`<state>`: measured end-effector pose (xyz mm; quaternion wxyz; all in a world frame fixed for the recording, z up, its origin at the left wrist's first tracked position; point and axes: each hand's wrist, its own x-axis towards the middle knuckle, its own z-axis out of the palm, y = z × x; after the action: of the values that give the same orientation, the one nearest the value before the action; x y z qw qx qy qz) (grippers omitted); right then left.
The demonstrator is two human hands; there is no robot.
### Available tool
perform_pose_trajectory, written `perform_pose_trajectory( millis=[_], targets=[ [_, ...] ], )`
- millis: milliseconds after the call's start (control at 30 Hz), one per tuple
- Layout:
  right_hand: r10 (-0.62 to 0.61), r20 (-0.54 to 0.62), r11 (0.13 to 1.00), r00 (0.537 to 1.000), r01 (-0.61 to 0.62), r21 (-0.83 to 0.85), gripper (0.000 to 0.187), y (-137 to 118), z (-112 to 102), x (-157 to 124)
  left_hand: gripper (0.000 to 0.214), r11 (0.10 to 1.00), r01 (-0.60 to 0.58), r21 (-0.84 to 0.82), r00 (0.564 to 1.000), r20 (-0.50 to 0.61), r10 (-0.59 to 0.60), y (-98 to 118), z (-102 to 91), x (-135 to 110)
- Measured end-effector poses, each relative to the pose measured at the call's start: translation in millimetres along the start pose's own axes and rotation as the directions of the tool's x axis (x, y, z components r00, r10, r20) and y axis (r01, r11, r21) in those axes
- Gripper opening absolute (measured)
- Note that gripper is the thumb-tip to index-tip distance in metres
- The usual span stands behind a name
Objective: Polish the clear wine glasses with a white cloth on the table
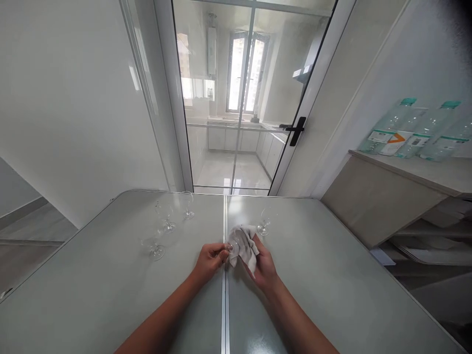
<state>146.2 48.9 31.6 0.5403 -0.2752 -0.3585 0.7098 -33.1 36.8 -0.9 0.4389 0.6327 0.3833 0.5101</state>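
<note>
My left hand (pixel 211 260) pinches the stem or foot of a clear stemmed glass (pixel 230 247), tipped on its side over the seam of the table. A crumpled whitish cloth (pixel 243 242) wraps much of the glass, so its bowl is mostly hidden. My right hand (pixel 264 265) is closed round the cloth from the right side. Just beyond it, one more clear stemmed glass (pixel 263 229) stands upright. On the left part of the table are three similar glasses: a near one (pixel 157 252), a middle one (pixel 168 226) and a far one (pixel 189 214).
The pale grey-green table (pixel 110 290) has a metal seam down its middle. Behind its far edge is a glazed door (pixel 236 123) with a black handle (pixel 294 131). At right, a shelf unit (pixel 398 196) holds several clear bottles (pixel 405 135) with green caps.
</note>
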Motion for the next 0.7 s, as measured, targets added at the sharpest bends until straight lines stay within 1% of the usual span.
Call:
perform_pose_trajectory(
  millis=[67, 100, 133, 167, 200, 233, 300, 333, 367, 400, 433, 467, 533, 633, 700],
  targets=[
    [-0.114, -0.024, 0.985, 0.993, 0.109, -0.132, 0.031, 6.1, 1.6, -1.2, 0.052, 0.995, 0.078, -0.062, 0.995, -0.049, -0.081, -3.0, 1.8, 1.5],
    [-0.181, -0.018, 0.958, 0.983, 0.172, -0.229, 0.029, 9.7, 1.4, -2.2, 0.053, 0.992, 0.101, -0.073, 0.993, -0.061, -0.105, -4.5, 2.7, 2.2],
    [-0.243, 0.012, 0.910, 0.970, 0.232, -0.344, 0.025, 13.2, 0.4, -3.3, 0.054, 0.991, 0.113, -0.073, 0.991, -0.061, -0.118, -5.9, 3.4, 2.8],
    [-0.303, 0.064, 0.832, 0.951, 0.297, -0.469, 0.022, 16.3, -1.2, -4.3, 0.055, 0.991, 0.116, -0.062, 0.991, -0.053, -0.119, -7.1, 3.9, 3.2],
    [-0.354, 0.150, 0.718, 0.923, 0.371, -0.589, 0.024, 18.9, -3.5, -5.2, 0.057, 0.994, 0.103, -0.028, 0.993, -0.046, -0.104, -8.2, 4.0, 3.3],
    [-0.382, 0.253, 0.585, 0.889, 0.445, -0.678, 0.028, 20.7, -6.4, -5.7, 0.056, 0.997, 0.077, 0.025, 0.996, -0.043, -0.076, -9.2, 3.9, 3.1],
    [-0.370, 0.448, 0.338, 0.814, 0.567, -0.751, 0.033, 21.9, -13.4, -5.6, 0.052, 0.988, 0.007, 0.151, 0.999, -0.048, 0.001, -10.6, 3.1, 2.1],
    [-0.351, 0.518, 0.231, 0.780, 0.608, -0.759, 0.033, 21.5, -17.1, -5.3, 0.049, 0.978, -0.029, 0.209, 0.998, -0.053, 0.041, -11.0, 2.7, 1.4],
    [-0.331, 0.565, 0.146, 0.756, 0.632, -0.761, 0.030, 20.6, -20.4, -4.8, 0.046, 0.966, -0.060, 0.252, 0.995, -0.058, 0.077, -11.1, 2.3, 0.7],
    [-0.316, 0.590, 0.092, 0.743, 0.643, -0.760, 0.028, 19.2, -23.1, -4.5, 0.042, 0.957, -0.081, 0.279, 0.993, -0.060, 0.102, -11.2, 2.1, 0.0],
    [-0.314, 0.593, 0.072, 0.742, 0.641, -0.764, 0.025, 17.4, -25.0, -4.2, 0.040, 0.951, -0.095, 0.293, 0.992, -0.057, 0.117, -11.0, 2.1, -0.7],
    [-0.319, 0.581, 0.082, 0.748, 0.633, -0.770, 0.022, 15.3, -25.9, -4.0, 0.037, 0.942, -0.114, 0.314, 0.990, -0.042, 0.134, -10.9, 2.2, -1.5],
    [-0.342, 0.530, 0.160, 0.776, 0.604, -0.781, 0.017, 10.2, -24.6, -3.7, 0.032, 0.914, -0.162, 0.372, 0.986, 0.018, 0.167, -10.7, 2.7, -3.0],
    [-0.384, 0.432, 0.278, 0.816, 0.548, -0.789, 0.015, 0.9, -18.4, -2.8, 0.025, 0.839, -0.256, 0.480, 0.967, 0.140, 0.214, -11.5, 2.9, -5.5],
    [-0.369, 0.359, 0.376, 0.857, 0.491, -0.786, 0.013, -4.2, -15.2, -2.0, 0.020, 0.797, -0.296, 0.527, 0.955, 0.187, 0.232, -12.6, 2.2, -6.7]
  ],
)
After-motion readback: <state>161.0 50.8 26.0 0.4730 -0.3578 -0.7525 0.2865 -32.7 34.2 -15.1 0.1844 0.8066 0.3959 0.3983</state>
